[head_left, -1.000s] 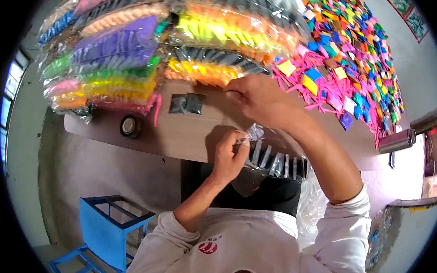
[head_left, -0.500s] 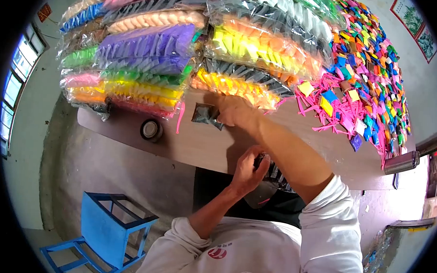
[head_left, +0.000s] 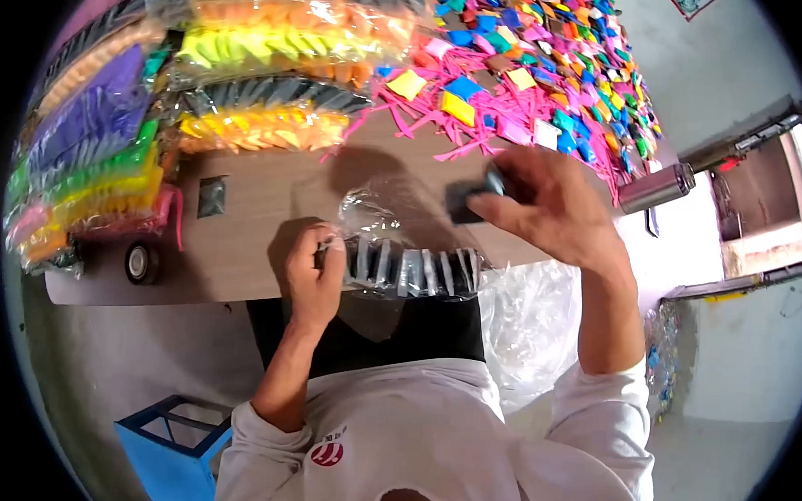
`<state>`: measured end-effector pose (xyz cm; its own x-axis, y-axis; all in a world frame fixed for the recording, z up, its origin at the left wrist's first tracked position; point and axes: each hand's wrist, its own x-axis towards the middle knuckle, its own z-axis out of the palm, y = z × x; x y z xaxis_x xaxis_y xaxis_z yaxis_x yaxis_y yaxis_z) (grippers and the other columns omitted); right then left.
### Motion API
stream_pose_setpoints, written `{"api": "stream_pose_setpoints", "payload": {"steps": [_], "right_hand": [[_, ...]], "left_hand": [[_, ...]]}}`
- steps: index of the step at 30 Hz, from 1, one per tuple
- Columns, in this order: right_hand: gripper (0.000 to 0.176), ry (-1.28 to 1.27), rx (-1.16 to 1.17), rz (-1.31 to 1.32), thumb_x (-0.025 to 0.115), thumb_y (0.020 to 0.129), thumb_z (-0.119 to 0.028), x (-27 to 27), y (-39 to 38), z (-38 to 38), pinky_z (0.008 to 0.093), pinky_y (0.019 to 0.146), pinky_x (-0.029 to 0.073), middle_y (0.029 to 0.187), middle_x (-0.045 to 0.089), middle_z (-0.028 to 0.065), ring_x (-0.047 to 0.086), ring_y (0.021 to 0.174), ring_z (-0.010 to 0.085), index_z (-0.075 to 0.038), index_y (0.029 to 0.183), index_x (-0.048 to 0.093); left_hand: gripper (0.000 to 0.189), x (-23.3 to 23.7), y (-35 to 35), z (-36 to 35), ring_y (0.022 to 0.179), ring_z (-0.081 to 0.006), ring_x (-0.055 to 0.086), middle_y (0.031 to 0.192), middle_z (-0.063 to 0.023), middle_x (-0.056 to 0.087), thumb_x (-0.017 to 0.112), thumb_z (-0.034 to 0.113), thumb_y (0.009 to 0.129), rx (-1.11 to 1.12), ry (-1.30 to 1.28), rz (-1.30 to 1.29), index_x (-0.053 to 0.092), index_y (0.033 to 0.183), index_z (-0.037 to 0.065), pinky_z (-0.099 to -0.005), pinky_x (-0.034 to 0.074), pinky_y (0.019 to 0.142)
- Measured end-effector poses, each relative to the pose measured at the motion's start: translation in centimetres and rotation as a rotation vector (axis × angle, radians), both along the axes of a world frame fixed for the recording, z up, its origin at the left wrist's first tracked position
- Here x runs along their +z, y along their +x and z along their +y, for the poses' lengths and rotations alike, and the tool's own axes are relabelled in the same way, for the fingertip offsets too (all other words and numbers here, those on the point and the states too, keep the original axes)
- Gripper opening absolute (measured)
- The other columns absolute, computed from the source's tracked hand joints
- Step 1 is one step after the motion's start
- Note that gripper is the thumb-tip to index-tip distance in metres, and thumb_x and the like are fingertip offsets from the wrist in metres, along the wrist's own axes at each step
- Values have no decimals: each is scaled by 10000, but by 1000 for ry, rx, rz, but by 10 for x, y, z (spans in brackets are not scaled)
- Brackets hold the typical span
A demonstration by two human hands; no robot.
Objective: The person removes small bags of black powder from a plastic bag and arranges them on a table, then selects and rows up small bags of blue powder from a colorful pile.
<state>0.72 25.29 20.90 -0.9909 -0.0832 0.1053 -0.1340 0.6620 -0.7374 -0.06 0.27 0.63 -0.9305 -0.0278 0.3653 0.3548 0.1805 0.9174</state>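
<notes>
My left hand [head_left: 314, 274] is closed on the left end of a clear plastic bag [head_left: 372, 210], in which several black packets [head_left: 409, 270] stand in a row. The bag lies at the table's near edge, its loose film spread toward the back. My right hand [head_left: 557, 207], to the right of the bag and above the table, pinches a dark packet [head_left: 463, 202] between thumb and fingers. Whether it holds more than one is hidden. Another black packet [head_left: 212, 196] lies flat on the table at the left.
Filled bags of coloured packets [head_left: 276, 47] are stacked at the back left. Loose packets [head_left: 549, 44] and pink strips [head_left: 424, 105] heap at the back right. A tape roll [head_left: 142, 263], a metal cylinder [head_left: 657, 189], clear film [head_left: 531, 330] and a blue stool [head_left: 168, 459] surround the workplace.
The view has swung right. My right hand has moved from beside the black packet at the left to the right, now with a dark packet. The bag has come up to the table edge.
</notes>
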Motion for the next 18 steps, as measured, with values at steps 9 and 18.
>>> {"api": "stream_pose_setpoints", "payload": {"steps": [9, 18], "right_hand": [[252, 448, -197, -22, 800, 749, -224, -60, 58, 24, 423, 569, 477, 606, 592, 138, 615, 587, 323, -16, 783, 662], [254, 673, -21, 35, 695, 847, -221, -87, 60, 38, 474, 593, 512, 635, 637, 177, 642, 621, 390, -44, 672, 645]], "left_hand": [[183, -4, 0, -1, 887, -173, 614, 954, -100, 659, 594, 120, 947, 7, -37, -23, 640, 1041, -31, -304, 493, 819], [179, -2, 1, -1, 893, -192, 627, 965, -100, 667, 603, 114, 936, 14, -36, -33, 644, 1039, -27, -318, 497, 824]]}}
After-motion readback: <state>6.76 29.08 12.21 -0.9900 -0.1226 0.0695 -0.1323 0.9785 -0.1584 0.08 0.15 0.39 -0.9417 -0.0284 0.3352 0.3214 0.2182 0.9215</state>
